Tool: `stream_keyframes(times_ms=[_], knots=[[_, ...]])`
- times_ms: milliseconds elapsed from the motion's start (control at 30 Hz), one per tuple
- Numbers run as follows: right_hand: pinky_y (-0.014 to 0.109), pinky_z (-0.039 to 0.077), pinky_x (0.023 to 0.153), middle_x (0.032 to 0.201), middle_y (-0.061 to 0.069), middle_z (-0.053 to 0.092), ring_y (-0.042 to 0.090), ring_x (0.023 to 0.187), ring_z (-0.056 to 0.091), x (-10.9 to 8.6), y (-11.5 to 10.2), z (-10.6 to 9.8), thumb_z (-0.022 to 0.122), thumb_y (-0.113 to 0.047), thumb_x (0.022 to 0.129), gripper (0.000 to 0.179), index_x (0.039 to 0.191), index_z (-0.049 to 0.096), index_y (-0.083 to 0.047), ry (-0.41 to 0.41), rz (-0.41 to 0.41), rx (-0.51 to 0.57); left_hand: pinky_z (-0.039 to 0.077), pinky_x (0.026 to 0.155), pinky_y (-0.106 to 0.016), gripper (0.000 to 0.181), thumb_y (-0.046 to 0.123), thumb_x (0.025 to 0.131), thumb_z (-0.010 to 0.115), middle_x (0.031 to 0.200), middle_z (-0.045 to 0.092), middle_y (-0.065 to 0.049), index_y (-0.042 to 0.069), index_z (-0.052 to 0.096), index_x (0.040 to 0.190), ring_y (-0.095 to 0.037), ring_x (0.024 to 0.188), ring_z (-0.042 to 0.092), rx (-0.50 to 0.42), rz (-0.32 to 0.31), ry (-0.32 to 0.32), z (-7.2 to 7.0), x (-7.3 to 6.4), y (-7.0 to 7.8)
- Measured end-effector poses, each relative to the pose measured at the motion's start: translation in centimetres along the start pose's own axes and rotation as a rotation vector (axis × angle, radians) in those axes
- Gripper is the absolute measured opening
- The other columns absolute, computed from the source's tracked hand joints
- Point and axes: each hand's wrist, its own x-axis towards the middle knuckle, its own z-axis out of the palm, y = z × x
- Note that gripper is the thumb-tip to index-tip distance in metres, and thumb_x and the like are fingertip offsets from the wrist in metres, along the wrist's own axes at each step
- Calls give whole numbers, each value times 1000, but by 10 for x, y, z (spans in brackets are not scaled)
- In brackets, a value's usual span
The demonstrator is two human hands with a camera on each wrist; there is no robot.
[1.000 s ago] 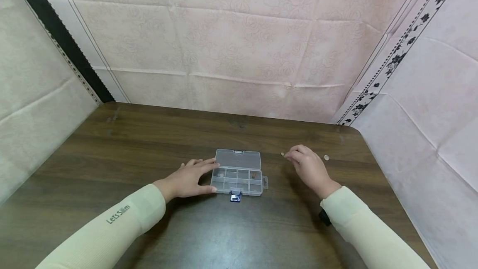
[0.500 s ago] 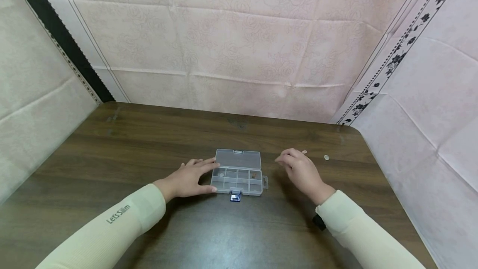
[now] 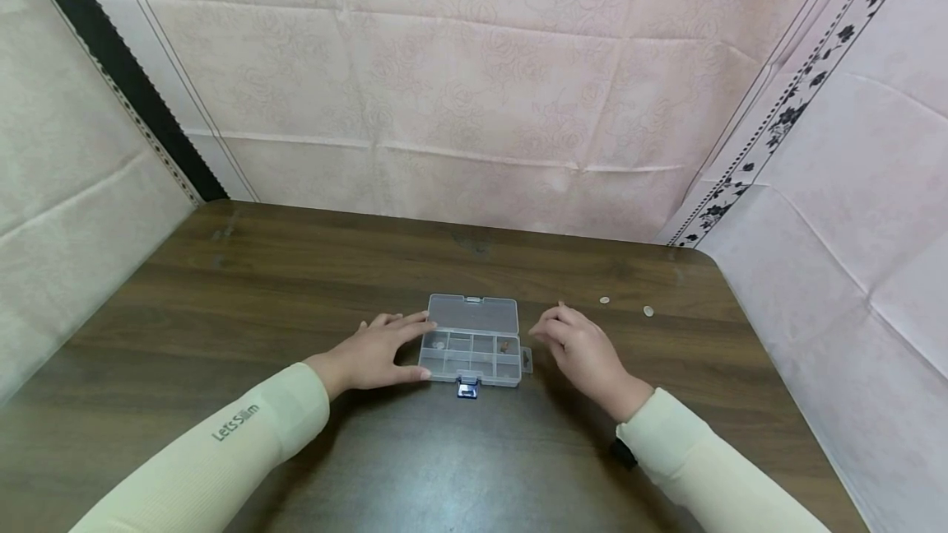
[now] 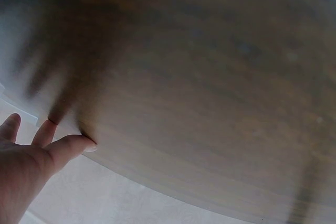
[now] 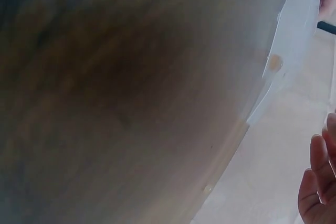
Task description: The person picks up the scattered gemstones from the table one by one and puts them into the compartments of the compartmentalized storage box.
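Observation:
A clear plastic compartment box (image 3: 474, 378) lies with its lid raised back and a blue latch (image 3: 467, 388) at its front. My left hand (image 3: 370, 354) rests at its left side, fingers spread, fingertips on the edge; the left wrist view shows the hand (image 4: 31, 158) beside a corner of the box (image 4: 21, 109). Just right of the box, my right hand (image 3: 581, 356) has its fingers bent and fingertips together in a pinch around a small pale disc, hidden by the fingers. A brown round piece (image 5: 275, 62) sits in a right-hand compartment.
Two small pale discs, one nearer (image 3: 604, 299) and one farther right (image 3: 648, 311), lie on the brown wooden table (image 3: 333, 253) beyond the right hand. A whitish round piece (image 3: 439, 345) is in a left compartment. Patterned cloth (image 3: 474, 89) hangs behind the table.
My right hand has moved left and nearer, from the disc at its fingertips to beside the box. The disc it had covered now shows. My left hand and the box have stayed put.

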Motion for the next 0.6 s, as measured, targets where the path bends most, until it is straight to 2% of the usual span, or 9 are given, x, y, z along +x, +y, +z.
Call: stream_keyframes(times_ms=[100, 200, 367, 600], knots=[[36, 54, 84, 89, 0, 64, 16, 84, 63, 0, -4, 1, 78, 7, 74, 19, 85, 73, -8, -18, -3, 13, 18, 101, -76, 76, 60, 85, 62, 158, 27, 0, 25, 38, 149, -43, 139, 26, -1, 2, 1, 0, 0, 0], [31, 55, 74, 92, 0, 64, 15, 86, 63, 0, -9, 0, 77, 6, 76, 18, 87, 74, -9, -65, 13, 32, 18, 101, -76, 76, 60, 85, 62, 158, 27, 0, 25, 39, 149, -43, 139, 26, -1, 0, 1, 0, 0, 0], [31, 55, 75, 94, 0, 65, 15, 88, 62, 1, -16, 0, 75, 6, 78, 20, 89, 74, -10, -120, 8, 27, 18, 101, -75, 76, 61, 85, 62, 158, 27, 1, 26, 39, 149, -43, 139, 26, -1, -8, -3, 1, 1, -1], [31, 54, 74, 92, -1, 65, 14, 86, 62, 1, -22, 4, 76, 8, 76, 22, 87, 75, -11, -125, -56, 18, 17, 102, -75, 77, 62, 85, 62, 158, 27, 1, 26, 38, 149, -42, 140, 26, 2, -16, -5, 1, 2, -1]])
